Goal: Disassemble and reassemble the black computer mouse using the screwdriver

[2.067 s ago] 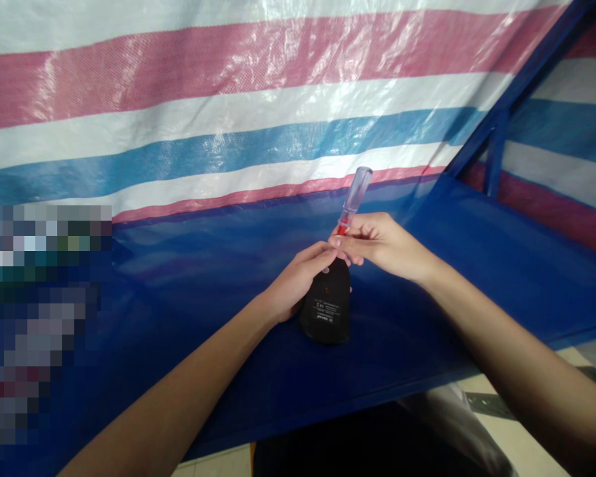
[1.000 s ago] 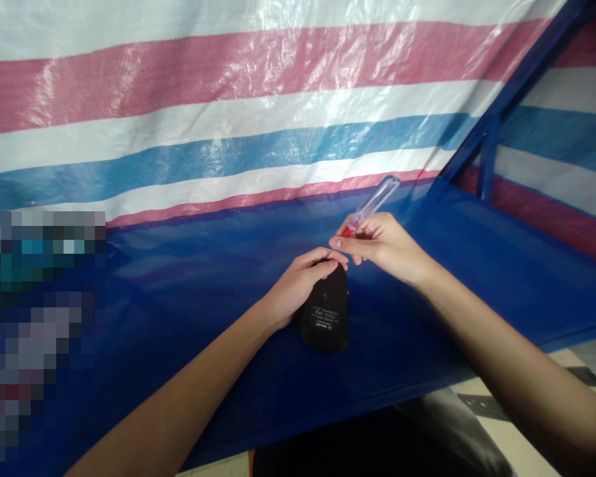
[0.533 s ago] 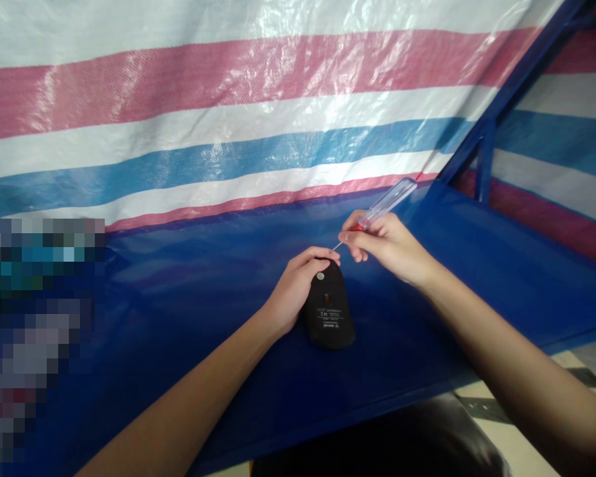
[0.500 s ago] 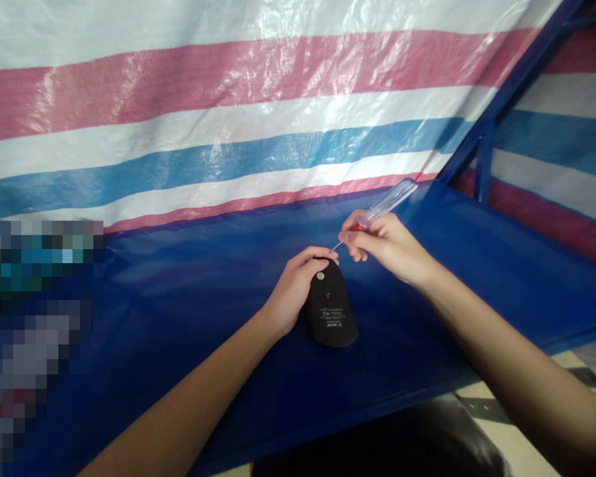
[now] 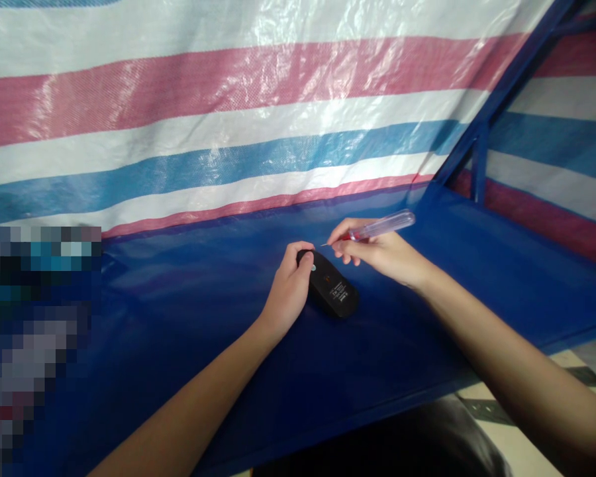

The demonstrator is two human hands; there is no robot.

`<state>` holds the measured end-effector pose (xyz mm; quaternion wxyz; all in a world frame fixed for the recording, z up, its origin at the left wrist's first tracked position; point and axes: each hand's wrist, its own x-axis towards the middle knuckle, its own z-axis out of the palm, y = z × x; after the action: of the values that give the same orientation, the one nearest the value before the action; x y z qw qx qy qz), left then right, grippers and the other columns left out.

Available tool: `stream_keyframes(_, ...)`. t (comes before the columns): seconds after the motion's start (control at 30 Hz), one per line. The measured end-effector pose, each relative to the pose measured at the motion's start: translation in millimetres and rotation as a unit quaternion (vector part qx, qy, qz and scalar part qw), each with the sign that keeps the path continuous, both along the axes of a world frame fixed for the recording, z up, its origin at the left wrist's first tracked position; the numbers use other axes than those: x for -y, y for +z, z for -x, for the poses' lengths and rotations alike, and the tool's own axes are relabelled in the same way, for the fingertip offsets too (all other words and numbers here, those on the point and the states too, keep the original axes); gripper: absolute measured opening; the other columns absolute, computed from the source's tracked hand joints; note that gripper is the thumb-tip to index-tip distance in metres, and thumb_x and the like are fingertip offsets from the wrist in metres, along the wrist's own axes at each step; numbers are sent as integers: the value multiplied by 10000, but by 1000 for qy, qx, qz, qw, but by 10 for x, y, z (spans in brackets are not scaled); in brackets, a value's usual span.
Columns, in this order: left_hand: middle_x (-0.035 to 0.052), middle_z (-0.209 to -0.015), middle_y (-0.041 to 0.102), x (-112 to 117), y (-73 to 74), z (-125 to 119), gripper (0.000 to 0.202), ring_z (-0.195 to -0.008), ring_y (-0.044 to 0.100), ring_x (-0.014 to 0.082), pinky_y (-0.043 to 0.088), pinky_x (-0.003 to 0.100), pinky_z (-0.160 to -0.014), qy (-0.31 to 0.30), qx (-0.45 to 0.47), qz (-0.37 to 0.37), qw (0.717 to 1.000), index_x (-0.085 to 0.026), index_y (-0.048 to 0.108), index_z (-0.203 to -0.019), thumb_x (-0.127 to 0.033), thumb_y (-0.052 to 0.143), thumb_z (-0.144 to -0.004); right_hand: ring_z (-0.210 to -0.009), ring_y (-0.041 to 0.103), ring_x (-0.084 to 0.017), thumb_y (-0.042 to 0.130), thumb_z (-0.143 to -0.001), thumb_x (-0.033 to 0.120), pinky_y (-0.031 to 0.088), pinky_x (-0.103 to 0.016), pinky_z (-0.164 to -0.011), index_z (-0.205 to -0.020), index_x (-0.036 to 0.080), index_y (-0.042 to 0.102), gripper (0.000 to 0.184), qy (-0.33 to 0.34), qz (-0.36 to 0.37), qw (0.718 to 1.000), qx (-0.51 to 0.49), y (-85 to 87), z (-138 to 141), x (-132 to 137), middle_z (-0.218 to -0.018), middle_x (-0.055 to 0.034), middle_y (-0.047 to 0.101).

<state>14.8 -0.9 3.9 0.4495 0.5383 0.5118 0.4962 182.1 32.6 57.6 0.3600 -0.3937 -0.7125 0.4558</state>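
Over the surface [image 5: 402,358], the left hand [image 5: 289,285] grips the upturned mouse [image 5: 334,291] by its far end, while right of the mouse the right hand [image 5: 385,255] pinches a screwdriver [image 5: 390,222], tip near that end.

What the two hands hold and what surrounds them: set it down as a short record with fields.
Left hand: holds black computer mouse, label side up
Right hand: holds clear-handled screwdriver
Screwdriver tip: close to the mouse's far end; contact unclear
Work surface: blue
Backdrop: striped sheet, red, white and blue
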Motion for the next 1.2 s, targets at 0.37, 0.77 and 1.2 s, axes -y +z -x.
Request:
stream_keyframes(0.37,53,-1057,624,-20,64,66,192,-1002,572,196,400,328,-896,28,-137,-37,989,-200,553,-1006,-212,473,-832,-570,581,-100,606,-725,121,451,-209,-519,-782,144,650,76,61,34,997,23,33,21,52,-651,1,633)
stream_keyframes(0.77,-4,-967,634,91,292,106,265,-824,578,155,453,314,-791,-34,-346,-159,924,-224,619,-907,-111,506,-695,-489,528,-84,614,-746,182,391,-211,-445,-776,145,634,52,-86,-25,995,-40,35,-23,-7,-601,15,591)
stream_keyframes(1.2,50,-1276,579,262,265,49,364,-1153,530,202,334,370,-1023,-272,-426,-361,784,-222,566,-1196,-334,527,-852,-500,540,-87,621,-759,187,408,-211,-466,-784,142,634,53,-99,-30,994,-22,30,3,6,-608,15,586)
